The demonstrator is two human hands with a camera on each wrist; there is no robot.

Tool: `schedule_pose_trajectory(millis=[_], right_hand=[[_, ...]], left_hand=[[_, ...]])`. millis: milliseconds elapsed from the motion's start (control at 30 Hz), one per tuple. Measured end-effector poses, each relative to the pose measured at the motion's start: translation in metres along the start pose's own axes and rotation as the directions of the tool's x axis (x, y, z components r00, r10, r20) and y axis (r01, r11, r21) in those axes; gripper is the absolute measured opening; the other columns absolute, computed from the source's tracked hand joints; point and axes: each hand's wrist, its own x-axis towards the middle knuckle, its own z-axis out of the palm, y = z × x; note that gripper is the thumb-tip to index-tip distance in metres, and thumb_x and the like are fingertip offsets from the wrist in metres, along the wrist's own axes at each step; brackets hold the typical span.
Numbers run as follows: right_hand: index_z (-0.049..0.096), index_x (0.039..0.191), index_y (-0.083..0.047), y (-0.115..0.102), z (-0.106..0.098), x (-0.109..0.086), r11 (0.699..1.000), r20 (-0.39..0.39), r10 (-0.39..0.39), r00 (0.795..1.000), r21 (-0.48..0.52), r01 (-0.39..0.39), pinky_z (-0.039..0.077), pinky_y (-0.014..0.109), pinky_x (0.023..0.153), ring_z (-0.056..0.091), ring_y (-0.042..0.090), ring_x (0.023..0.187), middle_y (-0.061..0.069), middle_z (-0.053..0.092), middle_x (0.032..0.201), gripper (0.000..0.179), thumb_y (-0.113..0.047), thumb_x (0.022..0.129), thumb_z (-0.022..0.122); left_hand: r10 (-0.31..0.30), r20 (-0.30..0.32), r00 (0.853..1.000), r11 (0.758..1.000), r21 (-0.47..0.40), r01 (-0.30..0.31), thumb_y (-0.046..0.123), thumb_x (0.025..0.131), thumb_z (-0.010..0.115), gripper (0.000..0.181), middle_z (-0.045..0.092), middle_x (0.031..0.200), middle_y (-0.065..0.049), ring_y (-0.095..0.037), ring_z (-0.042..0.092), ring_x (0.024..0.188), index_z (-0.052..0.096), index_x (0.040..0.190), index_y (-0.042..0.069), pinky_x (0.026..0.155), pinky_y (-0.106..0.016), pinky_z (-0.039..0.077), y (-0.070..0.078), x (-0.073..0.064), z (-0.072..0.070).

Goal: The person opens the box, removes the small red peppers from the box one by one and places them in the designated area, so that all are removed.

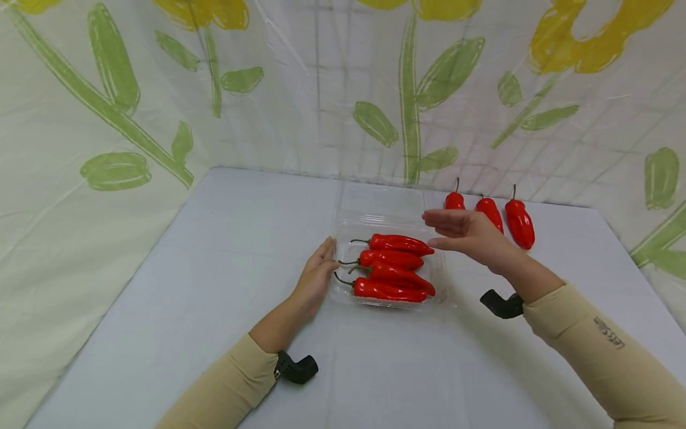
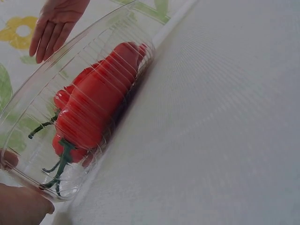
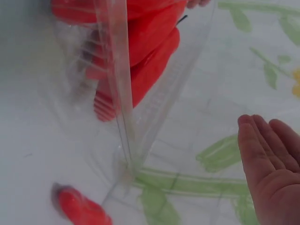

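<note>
A clear plastic box (image 1: 443, 280) holds several red peppers (image 1: 396, 272), laid side by side with their dark green stems pointing left. Its hinged lid (image 1: 382, 199) is folded back behind it. My left hand (image 1: 315, 275) rests against the box's left side, thumb at the rim. The left wrist view shows part of this hand (image 2: 23, 204) at the box's corner. My right hand (image 1: 474, 235) hovers by the far right corner of the box, fingers straight and together, holding nothing. In the right wrist view this hand (image 3: 276, 164) appears apart from the box.
At the back right of the white table (image 1: 214, 250) lie three more red peppers: one partly behind my right hand (image 1: 455, 201), a middle one (image 1: 489, 213), and one farthest right (image 1: 520, 225). A flower-printed curtain (image 1: 300, 107) hangs behind the table.
</note>
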Motion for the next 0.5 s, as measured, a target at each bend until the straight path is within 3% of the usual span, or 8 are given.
schedule_pose_trajectory(millis=[300, 500], right_hand=[[0.05, 0.134, -0.008, -0.004, 0.018, 0.005, 0.999, 0.126, -0.019, 0.992, -0.033, 0.023, 0.054, 0.037, 0.087, 0.053, 0.035, 0.121, 0.016, 0.054, 0.133, 0.059, -0.025, 0.081, 0.07], [0.052, 0.132, -0.007, -0.013, 0.034, 0.014, 0.997, 0.231, 0.023, 0.973, -0.076, -0.006, 0.055, 0.036, 0.086, 0.054, 0.034, 0.119, 0.015, 0.056, 0.131, 0.06, -0.026, 0.079, 0.072]], left_hand=[[0.001, -0.001, 1.0, 1.0, -0.008, -0.001, -0.003, 0.09, 0.031, 0.064, 0.007, 0.158, -0.011, -0.022, 0.003, 0.146, 0.006, 0.149, 0.001, 0.119, -0.038, 0.007, -0.001, 0.001, 0.001], [0.004, -0.003, 1.0, 1.0, -0.01, -0.004, -0.003, 0.089, 0.031, 0.064, 0.007, 0.158, -0.011, -0.022, 0.003, 0.146, 0.006, 0.149, 0.0, 0.119, -0.037, 0.007, -0.002, 0.001, 0.0]])
